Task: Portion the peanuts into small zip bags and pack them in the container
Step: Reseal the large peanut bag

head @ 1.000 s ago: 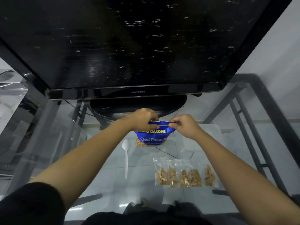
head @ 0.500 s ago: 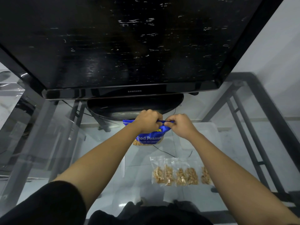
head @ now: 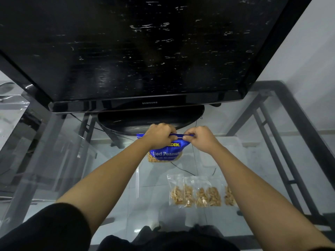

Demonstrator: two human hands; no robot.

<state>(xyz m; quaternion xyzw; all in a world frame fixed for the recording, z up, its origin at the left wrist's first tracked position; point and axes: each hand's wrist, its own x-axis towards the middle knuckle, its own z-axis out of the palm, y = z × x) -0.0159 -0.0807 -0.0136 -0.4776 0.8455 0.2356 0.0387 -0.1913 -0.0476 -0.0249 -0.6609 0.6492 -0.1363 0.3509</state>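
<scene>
A blue salted-peanuts bag [head: 165, 153] stands upright on the glass table, just in front of the TV base. My left hand [head: 159, 135] pinches the bag's top edge from the left and my right hand [head: 200, 137] pinches it from the right, fingertips almost touching. Three small clear zip bags [head: 196, 193] with peanuts in them lie side by side on the glass nearer to me, right of centre. A clear plastic container [head: 233, 144] sits behind my right wrist. The white plastic spoon [head: 137, 182] lies mostly hidden behind my left forearm.
A large black Samsung TV [head: 137, 51] on an oval base [head: 150, 118] fills the far half of the glass table [head: 54, 160]. A thin black cable [head: 183, 170] runs across the glass between the peanut bag and the zip bags. The metal table frame [head: 282, 142] shows on the right.
My hands have come closer together along the top edge of the blue bag, the left sliding right. The bag now stands a little farther from me, near the TV base.
</scene>
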